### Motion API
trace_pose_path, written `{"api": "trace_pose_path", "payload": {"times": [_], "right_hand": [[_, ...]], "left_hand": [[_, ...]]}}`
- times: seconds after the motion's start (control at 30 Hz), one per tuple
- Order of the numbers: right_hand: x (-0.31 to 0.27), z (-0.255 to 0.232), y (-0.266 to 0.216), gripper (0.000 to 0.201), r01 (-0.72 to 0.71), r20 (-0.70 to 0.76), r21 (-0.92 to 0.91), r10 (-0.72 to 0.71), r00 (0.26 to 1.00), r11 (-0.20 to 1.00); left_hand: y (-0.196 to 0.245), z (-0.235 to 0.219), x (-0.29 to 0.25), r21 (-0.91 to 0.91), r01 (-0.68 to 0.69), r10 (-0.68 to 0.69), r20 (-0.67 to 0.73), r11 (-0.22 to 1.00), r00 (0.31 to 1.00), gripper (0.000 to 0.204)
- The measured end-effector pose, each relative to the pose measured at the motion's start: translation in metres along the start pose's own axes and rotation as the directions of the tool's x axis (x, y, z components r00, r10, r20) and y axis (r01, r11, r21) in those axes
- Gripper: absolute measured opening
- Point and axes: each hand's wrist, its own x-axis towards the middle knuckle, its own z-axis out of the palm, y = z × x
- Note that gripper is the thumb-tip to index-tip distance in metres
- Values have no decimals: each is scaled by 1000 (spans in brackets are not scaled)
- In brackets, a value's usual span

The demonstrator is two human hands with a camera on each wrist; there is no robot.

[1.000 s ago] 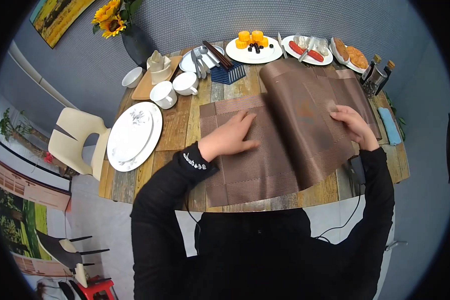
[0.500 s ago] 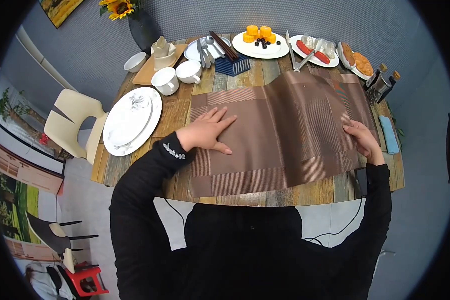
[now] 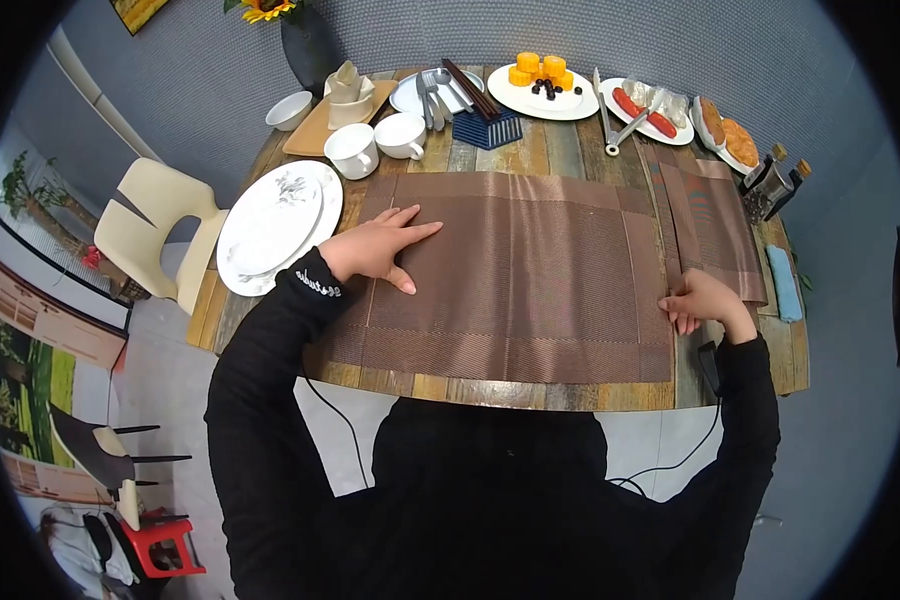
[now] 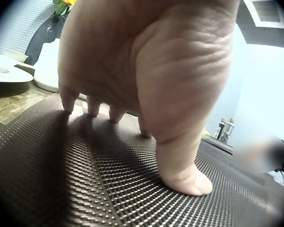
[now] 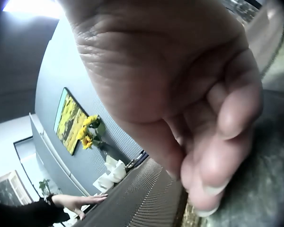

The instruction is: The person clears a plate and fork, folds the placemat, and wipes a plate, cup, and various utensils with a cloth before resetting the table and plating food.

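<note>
A brown woven placemat (image 3: 530, 270) lies unfolded along the table's front, with soft ripples across its middle. My left hand (image 3: 375, 250) rests on its left part, fingers spread and straight. In the left wrist view the fingertips and thumb (image 4: 189, 182) press on the weave, the palm raised. At the mat's right edge my right hand (image 3: 708, 300) pinches the border between thumb and curled fingers. The right wrist view has the thumb over the mat's edge (image 5: 156, 189) and the fingertips low beside it. A second brown placemat (image 3: 720, 225) lies behind the right hand.
Stacked white plates (image 3: 280, 225) and two cups (image 3: 352, 152) stand at the left. Along the back are a cutlery tray (image 3: 407, 98), a corn plate (image 3: 510, 98), a sausage plate (image 3: 630, 110) and tongs (image 3: 625, 135). Seasoning bottles (image 3: 770, 185) and a blue cloth (image 3: 785, 283) are at the right.
The placemat's right part, earlier folded up and curling, has come down flat to the right. My right hand has lowered with its edge; the left hand has slid left on the mat.
</note>
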Motion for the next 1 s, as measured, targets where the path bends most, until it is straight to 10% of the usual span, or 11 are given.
{"api": "trace_pose_path", "payload": {"times": [0.17,0.23,0.43,1.0], "right_hand": [[5,11,-30,29,139,-294,-511,-324,899,849],[14,20,-33,65,495,-168,-490,-635,754,718],[28,48,-50,100,455,-4,-599,-571,821,659],[36,41,-55,101,407,21,-642,-517,856,649]], "left_hand": [[38,-16,7,47,-13,15,-45,999,999,99],[56,-10,13,54,-24,27,-48,998,999,98],[69,9,26,101,14,-17,23,995,1000,106],[64,10,32,59,19,-19,8,998,1000,107]]}}
